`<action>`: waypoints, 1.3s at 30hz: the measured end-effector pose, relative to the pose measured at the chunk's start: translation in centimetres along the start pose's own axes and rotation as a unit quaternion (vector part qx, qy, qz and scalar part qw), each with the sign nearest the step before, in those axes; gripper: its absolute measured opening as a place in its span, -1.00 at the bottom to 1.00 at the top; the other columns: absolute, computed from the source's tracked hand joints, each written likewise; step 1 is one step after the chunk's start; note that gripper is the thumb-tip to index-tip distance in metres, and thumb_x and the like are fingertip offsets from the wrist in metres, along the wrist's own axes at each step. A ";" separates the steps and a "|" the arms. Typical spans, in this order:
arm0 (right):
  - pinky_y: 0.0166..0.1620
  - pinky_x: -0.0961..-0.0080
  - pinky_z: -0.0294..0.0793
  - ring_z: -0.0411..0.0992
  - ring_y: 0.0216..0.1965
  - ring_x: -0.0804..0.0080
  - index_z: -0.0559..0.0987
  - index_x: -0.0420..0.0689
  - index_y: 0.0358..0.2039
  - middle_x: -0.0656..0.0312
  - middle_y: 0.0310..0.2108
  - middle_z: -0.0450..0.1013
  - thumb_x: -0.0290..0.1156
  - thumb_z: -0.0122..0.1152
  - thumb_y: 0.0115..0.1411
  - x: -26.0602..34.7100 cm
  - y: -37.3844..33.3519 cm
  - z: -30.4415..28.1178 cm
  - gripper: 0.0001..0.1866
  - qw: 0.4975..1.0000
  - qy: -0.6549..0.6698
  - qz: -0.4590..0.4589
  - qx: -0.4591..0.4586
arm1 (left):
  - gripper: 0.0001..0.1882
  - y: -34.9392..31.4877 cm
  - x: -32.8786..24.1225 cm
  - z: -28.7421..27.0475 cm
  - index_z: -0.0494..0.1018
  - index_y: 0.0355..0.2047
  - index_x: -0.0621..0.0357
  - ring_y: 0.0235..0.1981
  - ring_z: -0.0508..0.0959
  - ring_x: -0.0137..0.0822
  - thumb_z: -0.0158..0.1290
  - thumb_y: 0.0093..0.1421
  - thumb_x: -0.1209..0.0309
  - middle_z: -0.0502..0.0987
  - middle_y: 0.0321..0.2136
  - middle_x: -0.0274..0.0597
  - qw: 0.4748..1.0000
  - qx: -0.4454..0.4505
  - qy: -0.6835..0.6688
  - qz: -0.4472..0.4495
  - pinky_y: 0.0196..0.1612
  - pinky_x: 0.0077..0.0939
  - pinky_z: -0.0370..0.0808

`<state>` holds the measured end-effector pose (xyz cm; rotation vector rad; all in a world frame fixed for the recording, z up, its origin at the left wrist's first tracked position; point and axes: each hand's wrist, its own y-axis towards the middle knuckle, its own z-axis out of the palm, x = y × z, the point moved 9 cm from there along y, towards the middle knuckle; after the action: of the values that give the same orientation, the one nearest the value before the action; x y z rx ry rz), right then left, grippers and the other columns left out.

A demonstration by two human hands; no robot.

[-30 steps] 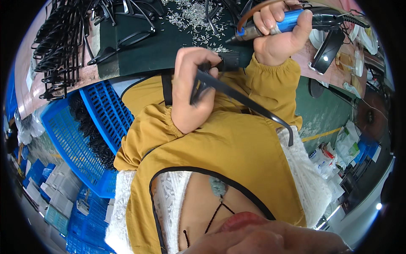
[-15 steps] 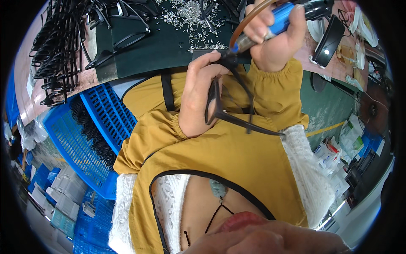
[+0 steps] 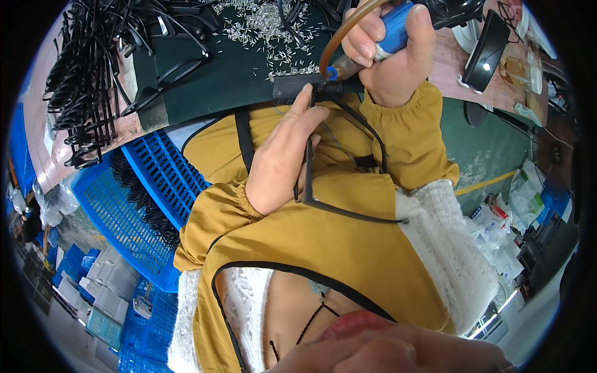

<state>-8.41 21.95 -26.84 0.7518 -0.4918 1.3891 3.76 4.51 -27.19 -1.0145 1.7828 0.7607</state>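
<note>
My left hand (image 3: 283,152) is closed on a black eyeglass frame (image 3: 348,211), its fingers pointing up toward the bench edge. One temple arm of the frame sticks out to the right over my apron. My right hand (image 3: 398,78) grips a blue-bodied handheld power tool (image 3: 393,31), with a brown hose (image 3: 341,36) curving down to a blue fitting near its tip. That tip points at the frame's upper end, beside a dark block (image 3: 287,89) at the bench edge. The exact contact point is hidden by my fingers and the fitting.
Small silver screw-like pins (image 3: 264,28) lie scattered on the dark green mat (image 3: 205,93). Black eyeglass frames (image 3: 81,93) are stacked at the left, and a loose one (image 3: 180,69) rests on the mat. A phone (image 3: 487,56) stands at the right. Blue baskets (image 3: 165,155) sit below left.
The eyeglass frame has turned and shifted slightly left and down in my left hand, whose fingers have straightened. My right hand and the tool have moved slightly left and up.
</note>
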 end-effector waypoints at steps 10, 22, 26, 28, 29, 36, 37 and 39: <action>-0.56 0.57 0.22 0.30 -0.61 0.51 0.38 0.00 -0.17 0.28 -0.51 0.33 0.06 0.18 0.38 -1.2 -0.4 1.1 -0.62 0.998 -0.043 0.031 0.021 | -0.50 0.5 1.1 -1.1 0.46 -0.01 0.20 -0.03 0.66 0.20 0.02 0.03 0.85 0.55 0.09 0.28 0.994 -0.032 -0.047 0.091 -0.07 -0.30 0.62; -0.57 0.68 0.18 0.18 -0.56 0.64 0.32 -0.09 -0.04 0.37 -0.47 0.24 0.08 0.15 0.39 0.5 -4.2 3.7 -0.51 0.973 0.068 0.135 0.176 | -0.54 1.3 -0.4 -1.4 0.41 -0.02 0.24 0.14 0.53 0.19 0.06 0.06 0.83 0.44 0.10 0.17 0.992 -0.052 -0.017 0.114 0.07 -0.25 0.52; -0.59 0.70 0.17 0.19 -0.54 0.63 0.37 -0.15 -0.02 0.37 -0.47 0.24 0.06 0.14 0.38 3.2 -2.6 0.5 -0.50 0.989 0.072 0.111 0.063 | -0.66 0.4 -0.4 -3.7 0.39 -0.12 0.24 0.02 0.58 0.05 0.09 0.09 0.74 0.50 -0.11 0.04 0.988 -0.093 0.027 0.118 -0.02 -0.29 0.53; -0.56 0.71 0.18 0.20 -0.54 0.62 0.42 -0.09 -0.05 0.35 -0.46 0.26 0.02 0.14 0.38 5.8 -0.4 -1.8 -0.57 0.992 0.110 0.054 0.019 | -0.67 -1.8 0.2 -8.6 0.37 -0.10 0.28 -0.16 0.57 -0.08 0.02 0.10 0.74 0.50 -0.19 -0.01 0.972 -0.224 0.020 0.072 -0.08 -0.31 0.53; -0.55 0.70 0.18 0.22 -0.54 0.60 0.45 -0.08 -0.06 0.34 -0.45 0.27 0.00 0.14 0.38 6.6 0.5 -3.7 -0.60 0.998 0.038 0.025 -0.031 | -0.66 -3.6 0.9 -11.7 0.37 -0.08 0.29 -0.25 0.56 -0.14 -0.02 0.11 0.73 0.51 -0.23 -0.04 0.948 -0.315 0.030 0.013 -0.11 -0.32 0.53; -0.49 0.63 0.20 0.26 -0.51 0.52 0.50 -0.06 -0.08 0.29 -0.42 0.30 -0.05 0.13 0.39 7.2 1.5 -10.5 -0.66 0.990 -0.065 -0.078 -0.095 | -0.26 -7.4 5.6 -21.2 0.02 0.36 0.26 0.00 0.41 -0.21 -0.10 0.14 0.65 0.35 0.02 -0.02 0.826 -0.534 0.003 -0.182 0.19 -0.29 0.35; -0.40 0.49 0.32 0.35 -0.42 0.41 0.49 -0.11 -0.08 0.25 -0.38 0.35 -0.04 0.11 0.40 7.0 1.8 -10.5 -0.63 0.995 -0.027 -0.077 -0.057 | -0.22 -5.6 5.5 -21.3 -0.05 0.40 0.29 0.06 0.41 -0.15 -0.12 0.14 0.65 0.33 0.10 0.04 0.832 -0.545 0.032 -0.100 0.23 -0.27 0.33; -0.29 0.31 0.40 0.41 -0.33 0.23 0.49 -0.17 -0.10 0.14 -0.34 0.40 -0.09 0.17 0.37 8.4 1.4 -13.7 -0.63 0.965 -0.127 -0.138 -0.182 | -0.16 -3.8 4.6 -21.5 -0.12 0.44 0.35 0.20 0.38 -0.03 -0.14 0.13 0.65 0.26 0.25 0.17 0.806 -0.574 0.143 0.002 0.32 -0.20 0.26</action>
<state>-10.17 37.67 -29.89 0.6687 -0.7888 0.9124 -2.78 -16.42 -23.36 -1.9688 1.4576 1.8716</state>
